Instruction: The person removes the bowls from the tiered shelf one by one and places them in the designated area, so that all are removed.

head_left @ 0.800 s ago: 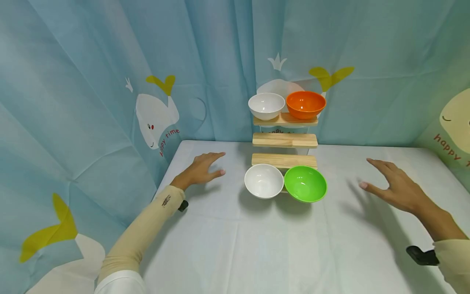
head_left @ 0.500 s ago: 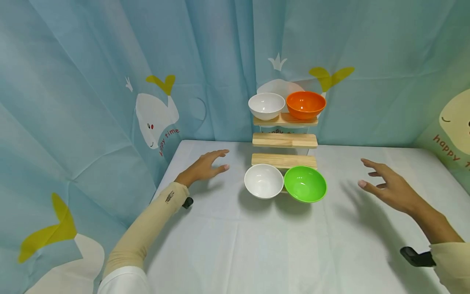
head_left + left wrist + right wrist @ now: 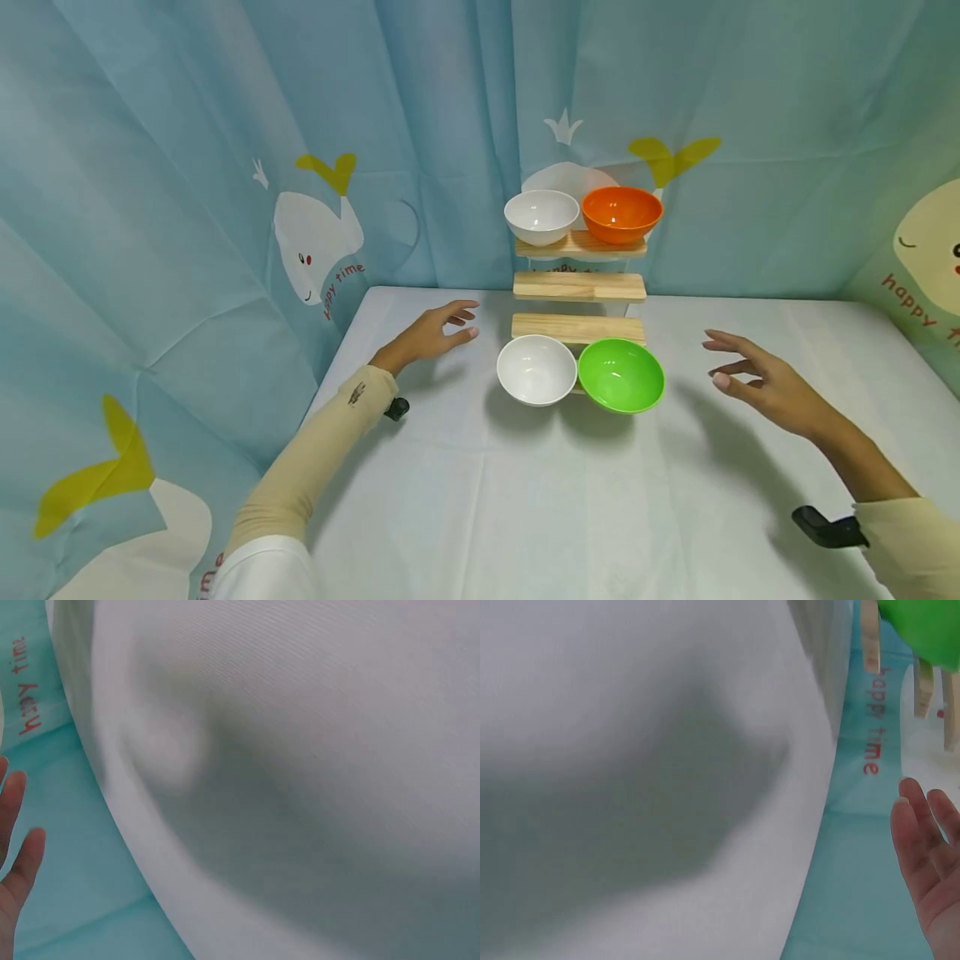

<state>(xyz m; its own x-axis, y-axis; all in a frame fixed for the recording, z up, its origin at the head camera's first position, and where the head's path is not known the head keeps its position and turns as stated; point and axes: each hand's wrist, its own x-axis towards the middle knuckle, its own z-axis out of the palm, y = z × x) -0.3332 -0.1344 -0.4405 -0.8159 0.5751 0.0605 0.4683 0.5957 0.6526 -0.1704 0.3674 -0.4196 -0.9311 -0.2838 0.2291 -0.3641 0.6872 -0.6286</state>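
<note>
My left hand (image 3: 429, 335) hovers over the table left of the stand, fingers loosely bent and holding nothing. Nearest to it is the white bowl (image 3: 537, 370) at the front left of the wooden stepped stand (image 3: 579, 286). Over on the right, my right hand (image 3: 771, 387) is held in the air with relaxed fingers and thumb toward the green bowl (image 3: 621, 375), apart from it. Up on the top step sit another white bowl (image 3: 542, 217) and an orange bowl (image 3: 622, 214). The right wrist view shows the fingers (image 3: 922, 832) below part of the green bowl (image 3: 928, 628).
A white cloth covers the table (image 3: 570, 517). Behind and to the left hangs a blue curtain (image 3: 450, 125) printed with whales. The stand's two middle steps carry no bowls. A black strap piece (image 3: 828, 528) juts from the right wrist.
Both hands have moved inward toward the stand, the right one farther. The right fingers are somewhat more bent. All the bowls stay in place.
</note>
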